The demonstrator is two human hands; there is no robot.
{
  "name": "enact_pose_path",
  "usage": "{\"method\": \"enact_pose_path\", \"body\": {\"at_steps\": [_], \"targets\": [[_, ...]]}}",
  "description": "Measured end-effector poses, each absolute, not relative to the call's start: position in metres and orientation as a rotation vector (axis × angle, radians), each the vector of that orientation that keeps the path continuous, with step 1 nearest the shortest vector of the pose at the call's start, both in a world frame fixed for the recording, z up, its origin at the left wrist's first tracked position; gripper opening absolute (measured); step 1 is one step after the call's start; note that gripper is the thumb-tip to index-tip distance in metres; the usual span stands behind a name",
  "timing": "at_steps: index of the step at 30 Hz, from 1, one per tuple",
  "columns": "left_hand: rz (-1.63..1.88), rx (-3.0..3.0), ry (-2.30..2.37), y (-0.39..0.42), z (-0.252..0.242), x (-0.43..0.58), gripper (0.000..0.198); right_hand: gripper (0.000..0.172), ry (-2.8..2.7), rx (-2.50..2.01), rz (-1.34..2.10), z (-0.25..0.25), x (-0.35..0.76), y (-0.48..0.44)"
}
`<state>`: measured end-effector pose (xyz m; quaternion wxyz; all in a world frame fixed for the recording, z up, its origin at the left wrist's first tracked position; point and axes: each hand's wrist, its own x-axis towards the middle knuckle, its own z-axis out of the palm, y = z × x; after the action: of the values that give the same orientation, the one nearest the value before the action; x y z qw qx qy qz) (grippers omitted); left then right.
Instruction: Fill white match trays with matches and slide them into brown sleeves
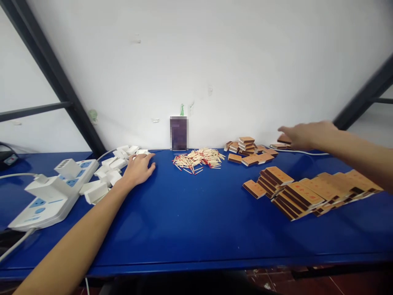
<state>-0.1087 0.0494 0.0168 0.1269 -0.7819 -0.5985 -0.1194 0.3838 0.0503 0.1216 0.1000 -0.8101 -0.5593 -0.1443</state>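
Note:
My left hand (140, 169) rests at the right edge of a heap of white matchbox trays (106, 174), its fingers apart; whether it touches one is unclear. At the back right, my right hand (302, 134) hovers over the table with a brown matchbox (284, 139) at its fingers. Its grip is partly hidden and blurred. A pile of loose matches with red heads (201, 158) lies at the back middle. Right of it sits a small group of matchboxes (246, 147). Nearer the front right, several stacked rows of matchboxes (302, 194) stand under my right forearm.
On the left, a white power strip (58, 209) with plugged-in chargers and cables lies on the blue table (184, 229). A dark pixelated rectangular item (179, 133) leans against the wall. A thin white cable (302, 152) runs along the back right. Black metal frame bars rise at both sides.

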Motion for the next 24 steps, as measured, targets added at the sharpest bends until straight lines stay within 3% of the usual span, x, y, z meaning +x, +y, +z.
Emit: {"method": "enact_pose_path", "body": {"at_steps": [4,7,10,15,20,24], "targets": [[-0.362,-2.382,-1.698,0.051,0.016,-0.109,0.040,0.054,-2.144,-1.972,-0.509,0.133,0.311,0.000],[-0.366,-2.459,-1.661,0.050,0.015,-0.104,0.038,0.052,-2.355,-1.663,-0.277,0.102,0.250,-0.040],[-0.366,-2.507,-1.624,0.046,0.014,-0.101,0.037,0.055,-2.505,-1.758,-0.172,0.059,0.220,-0.052],[-0.461,-2.374,-1.552,0.043,0.013,-0.098,0.034,0.049,-2.644,-1.637,0.080,0.030,0.236,-0.029],[-0.429,-2.284,-1.649,0.047,0.009,-0.103,0.046,0.027,-2.307,-1.489,-0.108,0.048,0.239,-0.009],[-0.385,-2.315,-1.751,0.051,0.008,-0.107,0.048,0.030,-2.319,-1.586,-0.062,0.053,0.228,-0.001]]}}
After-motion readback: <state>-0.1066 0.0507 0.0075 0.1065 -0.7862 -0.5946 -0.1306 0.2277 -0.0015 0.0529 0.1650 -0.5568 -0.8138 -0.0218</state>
